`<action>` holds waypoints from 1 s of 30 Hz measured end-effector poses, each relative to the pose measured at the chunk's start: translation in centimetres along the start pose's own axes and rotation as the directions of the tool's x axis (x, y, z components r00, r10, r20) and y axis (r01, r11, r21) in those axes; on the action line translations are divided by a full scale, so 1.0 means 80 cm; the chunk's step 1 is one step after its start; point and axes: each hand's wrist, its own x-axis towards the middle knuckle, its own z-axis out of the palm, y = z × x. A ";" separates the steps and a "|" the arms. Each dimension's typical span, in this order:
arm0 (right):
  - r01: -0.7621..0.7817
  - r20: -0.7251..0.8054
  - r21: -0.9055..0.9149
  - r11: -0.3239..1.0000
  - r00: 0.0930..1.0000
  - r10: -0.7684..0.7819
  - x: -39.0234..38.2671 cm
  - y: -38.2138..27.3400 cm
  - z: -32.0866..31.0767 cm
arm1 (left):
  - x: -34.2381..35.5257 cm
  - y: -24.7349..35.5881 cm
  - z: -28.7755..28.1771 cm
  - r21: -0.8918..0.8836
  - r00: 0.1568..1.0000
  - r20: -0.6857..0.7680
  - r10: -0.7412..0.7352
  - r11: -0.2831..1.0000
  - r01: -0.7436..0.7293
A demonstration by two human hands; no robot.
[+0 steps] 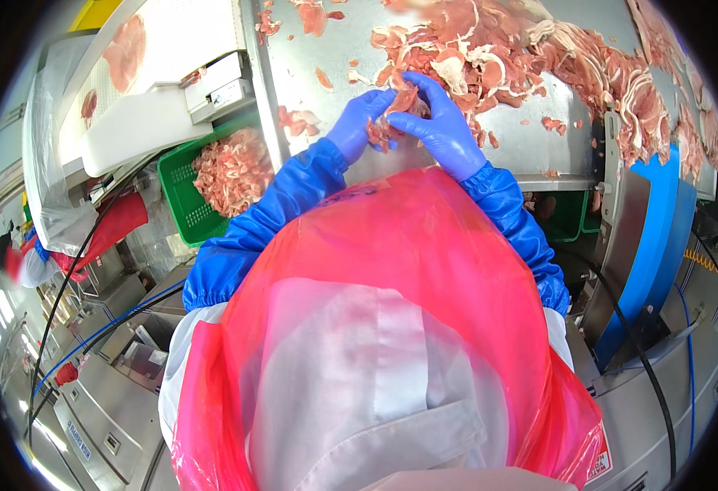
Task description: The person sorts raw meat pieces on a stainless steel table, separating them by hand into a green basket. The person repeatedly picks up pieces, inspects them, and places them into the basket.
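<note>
Both my hands, in blue gloves and blue sleeves, meet over the near edge of a steel table (318,49). Between them are thin slices of raw meat (406,101), pinkish red with pale fat. My left hand (362,123) closes on the meat from the left, its fingertips partly hidden behind it. My right hand (441,127) grips the same slices from the right, thumb and forefinger curved round them. Right beyond my hands spreads a large heap of sliced meat (490,57), with small scraps scattered about it.
A green crate (181,196) full of meat slices stands below the table at the left. Beside it is a white conveyor (163,41) carrying a few slices. More slices trail along the right side, past a blue panel (657,237). Another person (36,258) is at the far left.
</note>
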 end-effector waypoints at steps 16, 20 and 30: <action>-0.011 -0.371 -0.232 0.973 0.925 -0.078 0.067 0.079 -0.053 | -0.020 0.060 0.020 -0.011 0.993 -0.106 0.054 0.998 -0.055; -0.148 -0.430 -0.654 0.742 0.880 -0.203 0.072 0.090 -0.097 | -0.039 0.067 0.004 0.099 0.986 -0.127 0.112 0.990 -0.100; -0.277 -0.366 -0.218 0.936 0.912 0.185 0.111 0.214 -0.300 | 0.068 -0.007 -0.137 -0.059 0.997 -0.027 0.078 0.995 -0.080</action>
